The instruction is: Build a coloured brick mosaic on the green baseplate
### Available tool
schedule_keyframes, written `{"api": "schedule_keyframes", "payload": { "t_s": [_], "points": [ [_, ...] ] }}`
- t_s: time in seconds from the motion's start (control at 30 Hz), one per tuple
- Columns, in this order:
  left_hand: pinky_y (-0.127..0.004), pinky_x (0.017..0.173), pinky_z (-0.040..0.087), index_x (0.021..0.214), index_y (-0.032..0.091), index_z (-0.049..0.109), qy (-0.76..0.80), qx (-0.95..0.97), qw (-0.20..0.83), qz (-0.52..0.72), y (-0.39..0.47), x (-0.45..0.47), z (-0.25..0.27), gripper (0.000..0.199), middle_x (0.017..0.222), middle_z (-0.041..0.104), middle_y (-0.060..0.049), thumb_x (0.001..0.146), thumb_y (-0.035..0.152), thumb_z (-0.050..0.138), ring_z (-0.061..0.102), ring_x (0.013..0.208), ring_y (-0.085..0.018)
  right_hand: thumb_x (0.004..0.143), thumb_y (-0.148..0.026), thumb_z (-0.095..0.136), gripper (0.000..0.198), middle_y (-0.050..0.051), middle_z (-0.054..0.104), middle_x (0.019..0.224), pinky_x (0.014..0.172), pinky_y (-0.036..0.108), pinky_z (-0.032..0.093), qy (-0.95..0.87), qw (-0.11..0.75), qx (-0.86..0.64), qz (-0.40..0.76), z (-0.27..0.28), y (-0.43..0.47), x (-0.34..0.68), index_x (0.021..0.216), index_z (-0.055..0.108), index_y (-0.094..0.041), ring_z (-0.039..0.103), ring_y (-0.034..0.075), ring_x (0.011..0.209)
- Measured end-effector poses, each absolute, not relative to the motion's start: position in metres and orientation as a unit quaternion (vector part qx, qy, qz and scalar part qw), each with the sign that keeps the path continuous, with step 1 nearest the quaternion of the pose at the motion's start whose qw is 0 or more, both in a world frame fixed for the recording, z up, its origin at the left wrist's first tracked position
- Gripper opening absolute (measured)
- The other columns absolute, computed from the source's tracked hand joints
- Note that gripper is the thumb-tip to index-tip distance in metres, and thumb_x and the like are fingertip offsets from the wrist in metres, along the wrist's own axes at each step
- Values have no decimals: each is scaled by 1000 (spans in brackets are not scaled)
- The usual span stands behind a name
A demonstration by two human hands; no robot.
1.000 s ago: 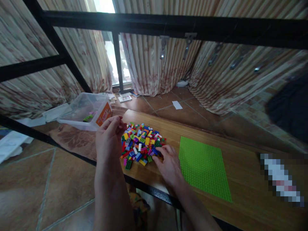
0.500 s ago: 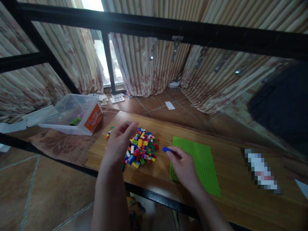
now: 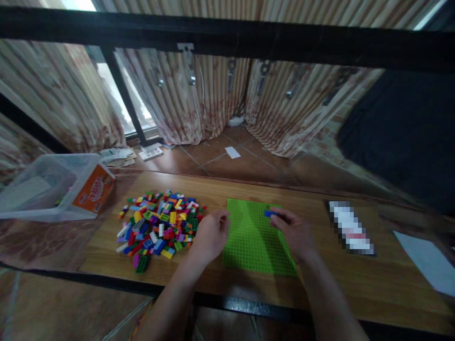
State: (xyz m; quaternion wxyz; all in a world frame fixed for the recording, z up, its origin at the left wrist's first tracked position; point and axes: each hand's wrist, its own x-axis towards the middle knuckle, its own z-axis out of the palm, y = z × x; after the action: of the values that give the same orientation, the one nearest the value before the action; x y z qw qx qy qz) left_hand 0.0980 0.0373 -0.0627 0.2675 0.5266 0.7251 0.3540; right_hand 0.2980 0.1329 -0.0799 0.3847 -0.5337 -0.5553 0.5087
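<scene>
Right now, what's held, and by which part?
Right hand: a blue brick, pinched at one end between thumb and fingers. Left hand: curled, nothing visible in it; can't tell.

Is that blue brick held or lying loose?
Held: the right hand grips the blue brick between thumb and fingertips, over the green board. Whether it touches the board, I cannot tell.

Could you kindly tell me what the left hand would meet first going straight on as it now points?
The left hand would likely meet the green board first, though depth is unclear.
</scene>
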Motion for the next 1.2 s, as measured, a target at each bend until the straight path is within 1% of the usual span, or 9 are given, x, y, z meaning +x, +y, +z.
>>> {"api": "schedule_keyframes", "payload": {
  "t_s": [0.1, 0.2, 0.37, 0.5, 0.6, 0.67, 0.77, 0.9, 1.2],
  "points": [
    [-25, 71, 48, 93, 17, 64, 719, 544, 266, 343, 44, 97, -72, 17, 88, 69, -5, 86, 14, 49, 64, 78, -15, 66, -34, 72, 35, 4, 74, 90, 81, 37, 52, -571, 377, -528, 503, -82, 134, 303, 97, 72, -20, 67, 19, 81],
    [-26, 70, 48, 95, 17, 63, 716, 555, 263, 333, 48, 104, -77, 16, 89, 68, -5, 85, 13, 51, 64, 77, -15, 69, -33, 69, 30, 5, 74, 95, 86, 38, 51, -614, 355, -515, 482, -87, 129, 300, 97, 72, -21, 68, 21, 89],
    [-28, 74, 49, 99, 17, 62, 726, 555, 256, 316, 53, 110, -81, 20, 94, 68, -6, 82, 11, 53, 64, 80, -16, 81, -29, 57, 25, 5, 73, 95, 83, 38, 53, -684, 312, -517, 410, -91, 116, 286, 102, 69, -23, 68, 20, 85],
    [-30, 78, 50, 116, 17, 57, 739, 565, 241, 277, 53, 111, -85, 39, 106, 65, -7, 77, 11, 58, 65, 84, -18, 86, -28, 52, 25, 5, 73, 100, 85, 38, 52, -733, 294, -506, 347, -87, 112, 275, 107, 66, -25, 68, 21, 93],
    [-31, 80, 51, 129, 18, 49, 738, 590, 233, 231, 52, 111, -85, 56, 120, 59, -11, 75, 13, 60, 64, 92, -20, 87, -27, 51, 24, 5, 73, 97, 83, 38, 52, -749, 276, -504, 330, -86, 115, 271, 108, 63, -24, 68, 22, 92],
    [-31, 81, 50, 135, 17, 45, 730, 605, 240, 207, 51, 109, -83, 62, 125, 57, -12, 75, 14, 61, 64, 96, -21, 88, -27, 50, 23, 5, 72, 96, 83, 38, 51, -753, 275, -500, 328, -86, 118, 272, 107, 62, -24, 68, 22, 91],
    [-32, 83, 50, 137, 16, 42, 725, 617, 255, 167, 49, 107, -78, 66, 123, 59, -13, 74, 13, 60, 64, 98, -23, 89, -29, 50, 22, 5, 71, 99, 85, 38, 50, -762, 286, -485, 320, -88, 121, 275, 105, 63, -24, 65, 21, 92],
    [-34, 83, 49, 133, 15, 48, 730, 623, 251, 128, 44, 106, -76, 59, 117, 63, -12, 74, 15, 59, 65, 95, -25, 88, -32, 54, 22, 6, 67, 102, 89, 40, 47, -789, 286, -463, 286, -89, 120, 279, 102, 68, -24, 61, 21, 97],
    [-34, 79, 48, 129, 12, 49, 740, 616, 248, 106, 27, 111, -74, 55, 103, 68, -13, 75, 19, 59, 67, 90, -25, 84, -33, 63, 19, 7, 61, 105, 95, 43, 43, -809, 269, -469, 229, -97, 113, 277, 98, 74, -26, 53, 24, 104]
  ]
}}
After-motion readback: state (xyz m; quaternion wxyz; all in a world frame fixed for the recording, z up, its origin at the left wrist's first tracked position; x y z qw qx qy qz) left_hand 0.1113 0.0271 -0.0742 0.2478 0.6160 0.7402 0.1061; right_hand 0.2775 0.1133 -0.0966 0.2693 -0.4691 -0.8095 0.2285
